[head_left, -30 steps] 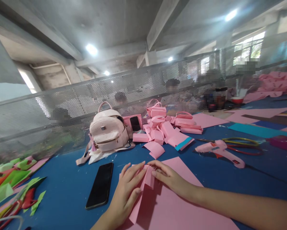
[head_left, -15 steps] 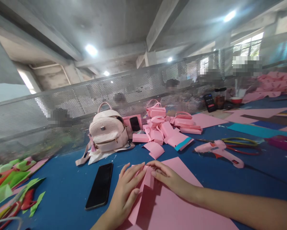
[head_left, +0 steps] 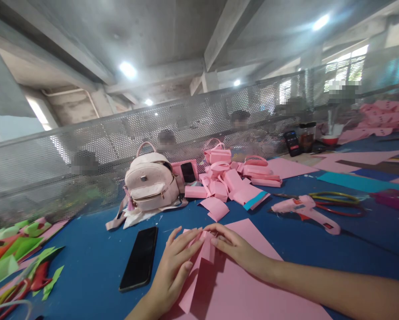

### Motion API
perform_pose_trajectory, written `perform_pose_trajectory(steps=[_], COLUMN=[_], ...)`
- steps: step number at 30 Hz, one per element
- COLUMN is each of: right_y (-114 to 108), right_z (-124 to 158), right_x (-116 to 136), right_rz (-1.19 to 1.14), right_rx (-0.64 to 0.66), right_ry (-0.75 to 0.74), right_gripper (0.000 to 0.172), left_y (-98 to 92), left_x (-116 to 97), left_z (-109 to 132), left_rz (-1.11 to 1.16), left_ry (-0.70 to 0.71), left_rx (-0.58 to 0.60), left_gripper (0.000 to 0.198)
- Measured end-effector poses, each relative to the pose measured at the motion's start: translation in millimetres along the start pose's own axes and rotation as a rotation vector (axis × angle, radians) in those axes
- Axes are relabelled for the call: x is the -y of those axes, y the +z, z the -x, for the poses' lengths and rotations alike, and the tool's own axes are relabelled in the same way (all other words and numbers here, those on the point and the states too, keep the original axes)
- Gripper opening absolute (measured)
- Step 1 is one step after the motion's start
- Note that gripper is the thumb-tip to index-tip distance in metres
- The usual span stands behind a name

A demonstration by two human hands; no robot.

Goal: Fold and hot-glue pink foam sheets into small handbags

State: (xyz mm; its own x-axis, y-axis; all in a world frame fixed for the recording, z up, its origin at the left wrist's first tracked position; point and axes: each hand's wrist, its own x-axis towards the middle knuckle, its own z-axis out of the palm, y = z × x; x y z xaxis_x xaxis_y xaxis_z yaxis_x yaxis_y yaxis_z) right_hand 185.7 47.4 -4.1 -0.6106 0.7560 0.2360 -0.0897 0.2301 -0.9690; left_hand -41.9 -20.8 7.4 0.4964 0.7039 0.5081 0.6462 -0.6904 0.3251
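A folded piece of pink paper point(head_left: 192, 286) stands raised at the bottom middle, its crease running away from me. My left hand point(head_left: 177, 260) lies along its left side, fingertips bent over the far end and thumb near the fold. From the right, my right hand point(head_left: 234, 250) has its fingers closed on the same far end, thumb close under the index finger. Both hands hold the paper, their fingertips almost meeting. Beneath them lies a large flat pink sheet point(head_left: 253, 284), shaded by the fold. The fingertips hide part of the paper's top edge.
Left of my hands is a black phone point(head_left: 139, 258); a pale backpack point(head_left: 151, 182) sits behind it. Pink paper pieces point(head_left: 219, 182) heap up ahead. A pink glue gun point(head_left: 306, 211) and scissors point(head_left: 336, 200) lie right. Green scraps point(head_left: 19, 246) and red-handled scissors point(head_left: 22, 289) lie left.
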Motion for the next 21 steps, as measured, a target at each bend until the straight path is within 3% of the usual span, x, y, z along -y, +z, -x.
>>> perform_pose_trajectory(steps=[21], right_y=[0.1], right_z=[1.6], right_x=[2.8], right_rz=[0.028], right_rx=[-0.010], right_ry=[0.010], right_gripper=[0.045], left_y=[-1.4], left_x=[-0.2], left_z=[0.1], left_rz=[0.087], left_ry=[0.003], left_rx=[-0.023], left_gripper=[0.050])
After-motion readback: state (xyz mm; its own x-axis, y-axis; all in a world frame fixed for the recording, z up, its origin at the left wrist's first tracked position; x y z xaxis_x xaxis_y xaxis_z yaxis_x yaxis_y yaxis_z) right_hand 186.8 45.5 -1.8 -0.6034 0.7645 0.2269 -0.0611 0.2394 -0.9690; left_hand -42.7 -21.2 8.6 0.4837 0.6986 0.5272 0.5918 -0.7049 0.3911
